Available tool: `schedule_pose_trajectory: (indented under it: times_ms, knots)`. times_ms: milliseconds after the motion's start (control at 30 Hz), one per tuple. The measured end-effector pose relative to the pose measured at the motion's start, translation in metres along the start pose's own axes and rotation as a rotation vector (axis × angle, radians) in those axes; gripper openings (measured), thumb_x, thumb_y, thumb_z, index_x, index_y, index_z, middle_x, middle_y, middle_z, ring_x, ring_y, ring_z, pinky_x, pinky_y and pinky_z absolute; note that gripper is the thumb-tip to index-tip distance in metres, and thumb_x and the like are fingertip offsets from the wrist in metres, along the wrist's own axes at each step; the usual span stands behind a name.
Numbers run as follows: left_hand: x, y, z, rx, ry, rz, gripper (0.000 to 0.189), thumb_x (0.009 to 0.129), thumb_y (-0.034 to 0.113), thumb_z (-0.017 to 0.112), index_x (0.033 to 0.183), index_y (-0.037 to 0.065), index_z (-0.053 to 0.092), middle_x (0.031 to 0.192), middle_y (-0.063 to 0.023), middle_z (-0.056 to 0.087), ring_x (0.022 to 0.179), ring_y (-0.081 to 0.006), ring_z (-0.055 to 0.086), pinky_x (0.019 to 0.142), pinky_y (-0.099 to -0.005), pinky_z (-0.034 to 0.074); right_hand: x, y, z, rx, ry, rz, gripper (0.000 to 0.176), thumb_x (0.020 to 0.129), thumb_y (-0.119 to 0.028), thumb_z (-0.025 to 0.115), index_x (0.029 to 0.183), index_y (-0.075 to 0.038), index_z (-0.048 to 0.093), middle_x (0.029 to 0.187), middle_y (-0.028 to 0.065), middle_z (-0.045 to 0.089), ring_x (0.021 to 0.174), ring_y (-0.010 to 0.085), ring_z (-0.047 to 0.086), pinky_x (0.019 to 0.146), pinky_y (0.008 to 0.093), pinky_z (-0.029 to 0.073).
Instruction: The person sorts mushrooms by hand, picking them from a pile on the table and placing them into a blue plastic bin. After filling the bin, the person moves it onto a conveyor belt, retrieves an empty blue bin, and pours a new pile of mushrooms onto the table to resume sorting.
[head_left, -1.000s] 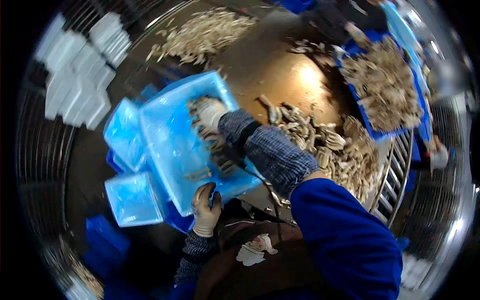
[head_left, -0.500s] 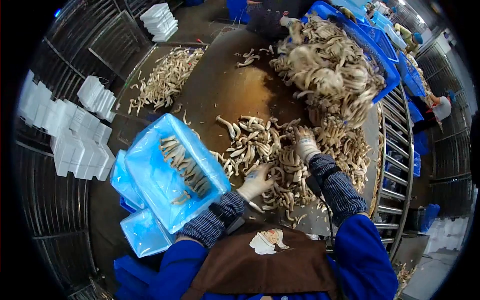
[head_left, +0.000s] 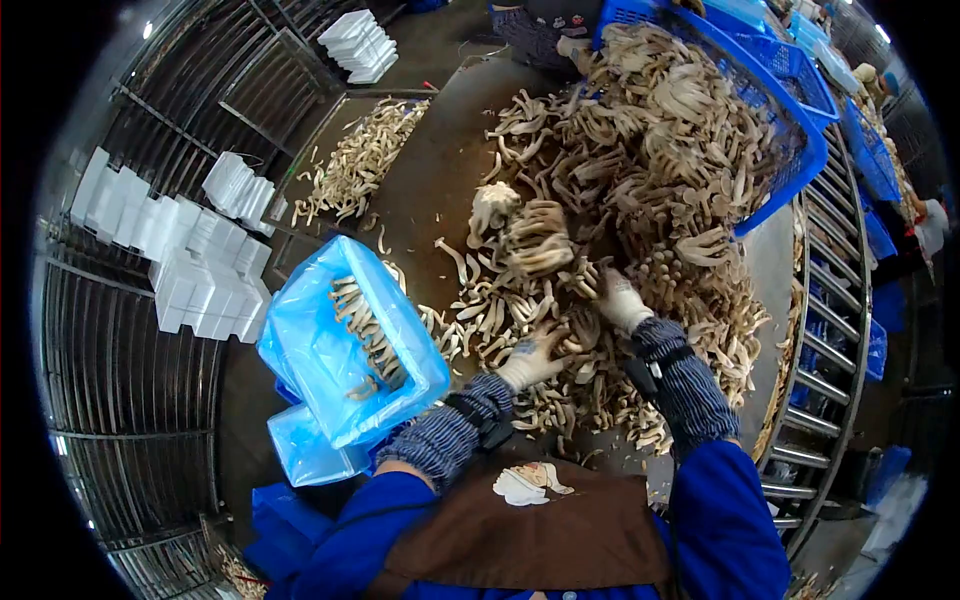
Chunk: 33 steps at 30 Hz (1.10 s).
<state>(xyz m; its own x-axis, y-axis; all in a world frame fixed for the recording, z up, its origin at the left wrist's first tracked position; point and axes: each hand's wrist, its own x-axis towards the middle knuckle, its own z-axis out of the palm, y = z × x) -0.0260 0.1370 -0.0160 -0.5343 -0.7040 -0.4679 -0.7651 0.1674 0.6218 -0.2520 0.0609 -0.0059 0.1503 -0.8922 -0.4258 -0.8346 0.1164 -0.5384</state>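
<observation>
Both hands wear white gloves and rest in a heap of mushrooms on the metal table. My left hand lies at the near edge of the heap, fingers apart, touching mushrooms. My right hand is a little further right, its fingertips among the mushrooms; what it grips, if anything, is hidden. Left of my hands stands a box lined with blue plastic, a row of mushrooms inside it. Beyond my hands, mushroom clusters lie blurred beside the big pile.
A blue basket lies tipped at the back right, mushrooms spilling from it. Another person's gloved hand is at its left edge. A roller conveyor runs along the right. White foam boxes are stacked at the left, near a smaller mushroom pile.
More mushrooms have spilled from the blue basket onto the table, spreading left and toward my hands. My left hand has moved slightly right, and the whole view has shifted.
</observation>
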Motion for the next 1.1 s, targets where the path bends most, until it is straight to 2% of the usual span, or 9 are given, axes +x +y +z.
schedule_pose_trajectory:
  times_ms: [100,167,300,500,700,767,900,1033,1100]
  knots:
    - [-0.017,-0.019,-0.001,-0.072,0.125,0.037,0.08,0.084,0.045,0.06,0.145,0.008,0.024,0.147,-0.0234,0.026,0.136,-0.0374,0.027,0.113,-0.0415,0.023,-0.042,-0.003,0.019,0.375,0.201,-0.105,0.087,0.074,-0.023,0.075,0.141,0.003,0.027,0.137,0.0234,0.042,0.124,0.034,0.045,0.103,0.0372,0.039]
    - [-0.022,-0.01,0.002,-0.486,0.363,0.066,0.073,0.087,0.028,0.063,0.142,-0.001,0.025,0.142,-0.0209,0.036,0.132,-0.031,0.035,0.11,-0.0386,0.029,-0.048,0.019,0.061,0.836,0.127,-0.169,0.087,0.074,-0.018,0.076,0.14,0.005,0.024,0.133,0.0218,0.045,0.122,0.0282,0.047,0.101,0.0351,0.04]
    - [-0.033,0.026,0.003,-1.451,0.175,0.203,0.07,0.088,0.005,0.061,0.145,0.01,0.021,0.135,-0.0098,0.043,0.118,-0.0173,0.048,0.099,-0.0295,0.043,-0.128,-0.066,0.069,1.177,0.162,-0.269,0.084,0.075,-0.008,0.073,0.142,-0.002,0.023,0.138,0.0169,0.039,0.126,0.0239,0.041,0.102,0.036,0.039]
    - [-0.057,0.032,-0.006,-1.025,0.517,0.39,0.084,0.073,0.017,0.08,0.137,0.008,0.027,0.134,-0.0132,0.041,0.12,-0.0218,0.047,0.101,-0.0347,0.043,-0.144,-0.058,0.077,0.217,0.553,-0.366,0.088,0.072,-0.005,0.073,0.143,-0.005,0.022,0.137,0.016,0.039,0.128,0.0257,0.04,0.105,0.0367,0.037]
    - [-0.084,0.03,-0.035,-1.122,0.374,0.51,0.074,0.073,0.004,0.077,0.132,0.004,0.032,0.128,-0.0097,0.045,0.115,-0.0186,0.05,0.1,-0.0336,0.042,-0.171,-0.085,0.074,1.29,0.35,-0.263,0.063,0.081,-0.002,0.065,0.137,-0.002,0.035,0.134,0.0118,0.044,0.121,0.0241,0.047,0.103,0.0343,0.038]
    - [-0.085,0.025,-0.037,-0.866,0.412,0.552,0.07,0.072,0.004,0.078,0.128,0.003,0.036,0.124,-0.009,0.049,0.112,-0.0183,0.052,0.098,-0.033,0.044,-0.177,-0.092,0.07,1.143,0.338,-0.294,0.06,0.084,-0.002,0.062,0.138,-0.003,0.035,0.134,0.0108,0.045,0.121,0.0201,0.047,0.103,0.0333,0.039]
    - [-0.108,0.047,-0.04,-0.906,0.354,0.616,0.065,0.072,0.006,0.078,0.124,0.001,0.04,0.122,-0.0104,0.053,0.111,-0.0191,0.054,0.097,-0.0332,0.044,-0.19,-0.13,0.054,1.559,0.295,-0.48,0.059,0.083,-0.003,0.066,0.134,-0.003,0.037,0.125,0.0108,0.052,0.112,0.0192,0.054,0.096,0.0321,0.047]
    - [-0.111,0.049,-0.048,-0.723,0.372,0.646,0.078,0.07,-0.001,0.072,0.136,-0.001,0.03,0.123,-0.0126,0.051,0.114,-0.0203,0.052,0.098,-0.0337,0.043,-0.198,-0.143,0.052,1.388,0.401,-0.481,0.063,0.078,0.002,0.068,0.133,-0.003,0.037,0.119,0.0109,0.055,0.1,0.0181,0.06,0.087,0.0297,0.052]
    - [-0.117,0.055,-0.048,-0.924,0.276,0.645,0.084,0.068,-0.005,0.067,0.14,0.0,0.025,0.124,-0.0127,0.05,0.115,-0.0209,0.051,0.099,-0.0336,0.043,-0.2,-0.146,0.055,1.382,0.43,-0.421,0.064,0.079,0.002,0.068,0.133,-0.003,0.035,0.117,0.0111,0.056,0.098,0.0176,0.06,0.086,0.0302,0.052]
